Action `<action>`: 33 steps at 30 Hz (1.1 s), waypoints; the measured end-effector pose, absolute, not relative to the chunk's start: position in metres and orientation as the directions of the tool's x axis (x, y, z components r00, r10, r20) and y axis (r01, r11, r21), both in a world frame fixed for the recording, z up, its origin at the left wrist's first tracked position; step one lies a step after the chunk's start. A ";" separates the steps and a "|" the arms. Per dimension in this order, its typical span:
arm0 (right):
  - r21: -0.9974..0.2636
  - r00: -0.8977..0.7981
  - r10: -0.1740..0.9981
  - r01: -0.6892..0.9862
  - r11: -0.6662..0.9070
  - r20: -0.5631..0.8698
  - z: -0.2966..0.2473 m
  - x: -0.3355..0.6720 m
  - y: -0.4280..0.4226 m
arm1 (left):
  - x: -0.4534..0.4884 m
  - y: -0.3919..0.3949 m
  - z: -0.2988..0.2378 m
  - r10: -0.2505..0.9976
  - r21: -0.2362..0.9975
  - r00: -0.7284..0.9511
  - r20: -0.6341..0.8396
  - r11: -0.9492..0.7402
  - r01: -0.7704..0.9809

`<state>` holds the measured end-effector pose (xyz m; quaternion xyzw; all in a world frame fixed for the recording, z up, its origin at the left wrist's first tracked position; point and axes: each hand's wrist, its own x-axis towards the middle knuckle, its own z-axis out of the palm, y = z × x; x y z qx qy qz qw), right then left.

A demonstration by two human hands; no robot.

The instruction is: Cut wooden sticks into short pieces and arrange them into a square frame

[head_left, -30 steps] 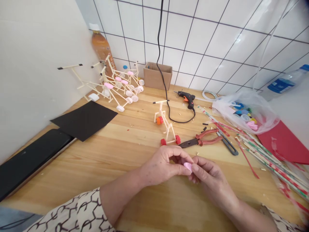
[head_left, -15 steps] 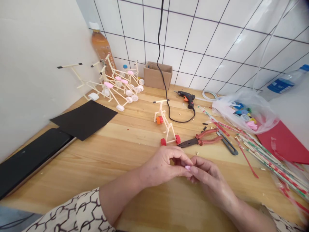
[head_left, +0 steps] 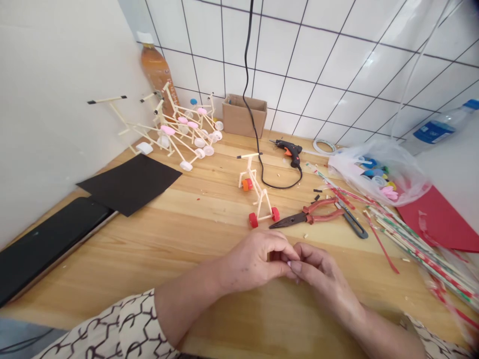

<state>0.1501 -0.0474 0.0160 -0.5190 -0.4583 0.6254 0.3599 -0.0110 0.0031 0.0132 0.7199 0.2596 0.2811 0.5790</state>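
My left hand [head_left: 251,260] and my right hand [head_left: 325,280] meet low in the middle of the head view, fingertips pinched together. Between them is a small pink piece [head_left: 289,263], mostly covered by the thumbs and fingers, so its full shape is hidden. Just beyond my hands stands a toy tricycle of thin wooden sticks [head_left: 255,186] with red and orange wheels and a black-tipped handlebar. To its right lie long-nose pliers [head_left: 295,219] with red handles, touching neither hand.
Several stick tricycles [head_left: 170,144] with pink seats and white wheels stand back left by a drink bottle [head_left: 157,70]. A glue gun [head_left: 290,148], cardboard box [head_left: 243,119], utility knife [head_left: 354,222], bag of caps [head_left: 377,172], wrapped sticks [head_left: 422,244], black sheet [head_left: 130,182] and phone [head_left: 48,239] surround the workspace.
My fingers have closed further over the pink piece, so less of it shows. Both hands have dipped slightly, uncovering more of the pliers' tip.
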 end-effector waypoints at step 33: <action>-0.853 -0.169 0.905 -0.304 -0.424 -0.390 0.016 0.154 -0.043 | -0.012 0.010 0.024 0.678 0.953 0.734 -0.040 0.248 -0.177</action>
